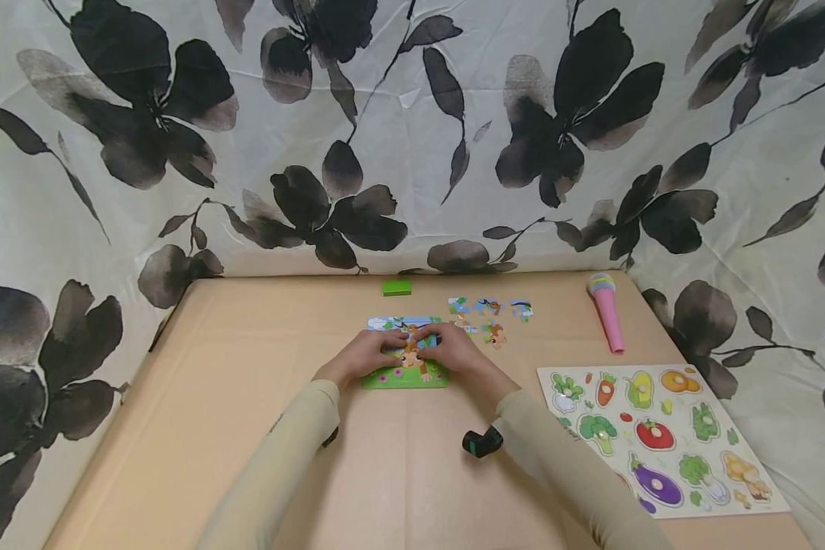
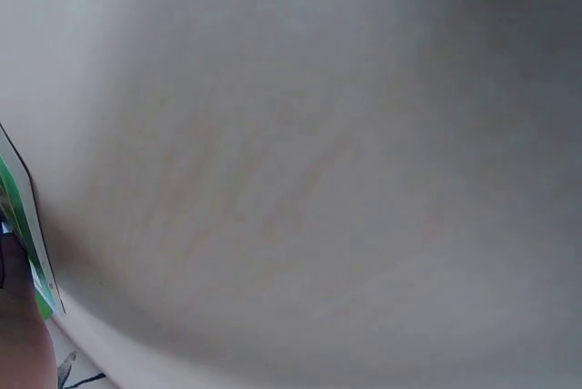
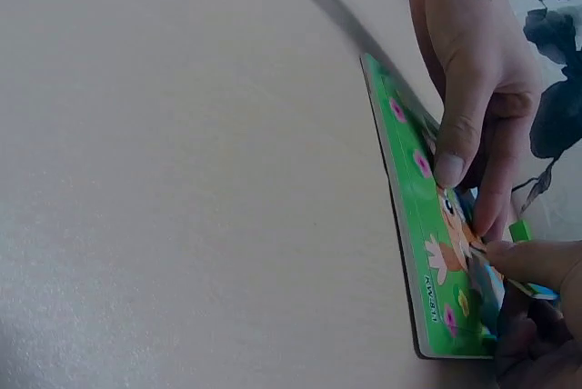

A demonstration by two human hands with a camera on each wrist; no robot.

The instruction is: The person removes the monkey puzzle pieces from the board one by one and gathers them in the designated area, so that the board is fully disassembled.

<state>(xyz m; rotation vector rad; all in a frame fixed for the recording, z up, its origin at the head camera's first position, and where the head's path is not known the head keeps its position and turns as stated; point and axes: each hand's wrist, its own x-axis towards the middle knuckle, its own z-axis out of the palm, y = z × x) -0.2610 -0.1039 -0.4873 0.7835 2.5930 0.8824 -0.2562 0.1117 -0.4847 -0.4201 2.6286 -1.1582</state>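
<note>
A small jigsaw puzzle board (image 1: 404, 380) with a cartoon monkey on a green ground lies flat on the table. My left hand (image 1: 360, 357) is at its left side, with thumb and fingertips touching the picture. From the right, my right hand (image 1: 457, 353) pinches a puzzle piece (image 3: 544, 293) between thumb and fingers over the board; most of that piece is hidden. Several loose puzzle pieces (image 1: 488, 307) lie just beyond the right hand. The left wrist view catches only a sliver of the board (image 2: 36, 244) and part of the left hand (image 2: 23, 334).
Behind the board sits a green block (image 1: 396, 287). A pink toy microphone (image 1: 609, 317) lies at the back right. On the right, partly under my right forearm, is a white vegetable board (image 1: 715, 458). A floral cloth (image 1: 447, 137) hangs along the table's (image 1: 247, 321) far edge.
</note>
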